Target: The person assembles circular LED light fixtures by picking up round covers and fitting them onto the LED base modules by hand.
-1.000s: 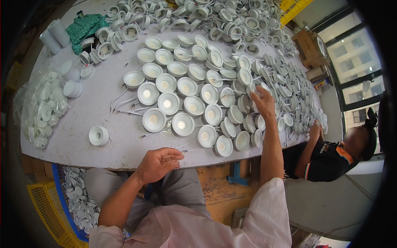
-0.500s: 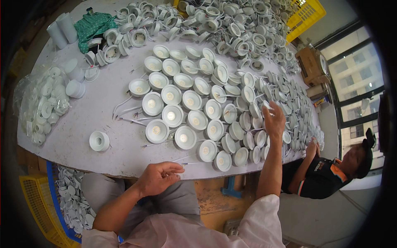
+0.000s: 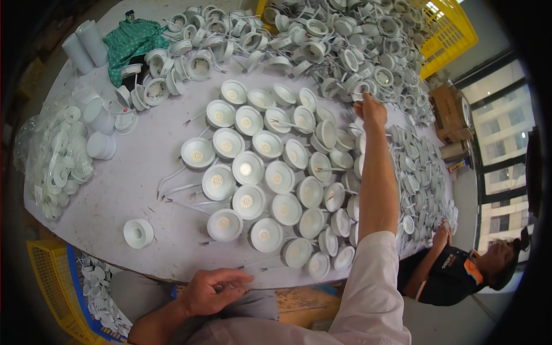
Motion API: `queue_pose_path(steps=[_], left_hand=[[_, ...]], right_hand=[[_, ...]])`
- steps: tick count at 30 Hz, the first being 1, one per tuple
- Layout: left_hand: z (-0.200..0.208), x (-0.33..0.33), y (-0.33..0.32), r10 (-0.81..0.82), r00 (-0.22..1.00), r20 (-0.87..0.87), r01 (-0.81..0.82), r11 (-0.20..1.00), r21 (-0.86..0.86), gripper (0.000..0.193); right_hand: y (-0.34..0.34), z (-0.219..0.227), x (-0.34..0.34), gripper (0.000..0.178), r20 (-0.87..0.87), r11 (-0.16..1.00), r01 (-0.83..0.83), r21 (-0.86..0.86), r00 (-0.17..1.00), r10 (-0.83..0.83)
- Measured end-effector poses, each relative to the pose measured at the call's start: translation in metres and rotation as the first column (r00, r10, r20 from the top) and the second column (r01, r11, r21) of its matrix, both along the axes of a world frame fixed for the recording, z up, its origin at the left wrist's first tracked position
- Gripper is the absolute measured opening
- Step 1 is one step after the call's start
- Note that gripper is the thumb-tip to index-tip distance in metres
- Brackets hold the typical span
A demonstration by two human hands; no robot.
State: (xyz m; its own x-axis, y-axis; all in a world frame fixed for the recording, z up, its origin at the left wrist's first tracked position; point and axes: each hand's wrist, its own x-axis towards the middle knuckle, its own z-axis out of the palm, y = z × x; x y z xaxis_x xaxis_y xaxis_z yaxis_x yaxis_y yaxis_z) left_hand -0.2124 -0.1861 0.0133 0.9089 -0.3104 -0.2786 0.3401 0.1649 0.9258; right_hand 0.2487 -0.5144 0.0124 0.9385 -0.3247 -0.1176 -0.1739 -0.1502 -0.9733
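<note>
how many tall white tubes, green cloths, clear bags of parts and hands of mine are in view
tall white tubes: 2
green cloth: 1
clear bag of white parts: 1
hands: 2, left hand and right hand
total: 6

Bare hands, no gloves, rings or watch visible. Left hand (image 3: 215, 290): forearm bare, no sleeve showing near the wrist. Right hand (image 3: 371, 110): forearm bare up to the elbow, then a loose pale pink sleeve (image 3: 372, 282), plain fabric, no print. Same pale fabric across the lower edge.
</note>
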Motion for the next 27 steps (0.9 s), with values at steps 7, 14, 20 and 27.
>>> queue_pose_path(steps=[7, 14, 20, 27], left_hand=[[0.008, 0.007, 0.013, -0.027, 0.998, 0.056, 0.024, 0.998, 0.052, 0.031], [0.006, 0.011, 0.014, -0.033, 0.999, 0.036, 0.032, 0.998, 0.048, 0.034], [0.005, 0.014, 0.013, -0.036, 0.999, -0.027, 0.038, 0.998, 0.058, 0.033], [0.001, 0.007, 0.009, 0.004, 0.994, 0.106, -0.015, 0.994, 0.108, 0.033]], right_hand=[[-0.031, 0.013, 0.020, 0.031, 0.123, 0.095, 0.119, -0.988, 0.992, 0.032], [-0.035, 0.013, 0.036, 0.027, -0.089, 0.040, -0.087, -0.995, 0.995, -0.038], [-0.047, 0.012, 0.046, 0.024, 0.093, 0.174, 0.085, -0.981, 0.995, 0.036], [-0.038, 0.037, 0.029, 0.025, 0.451, 0.395, 0.376, -0.838, 0.885, 0.116]])
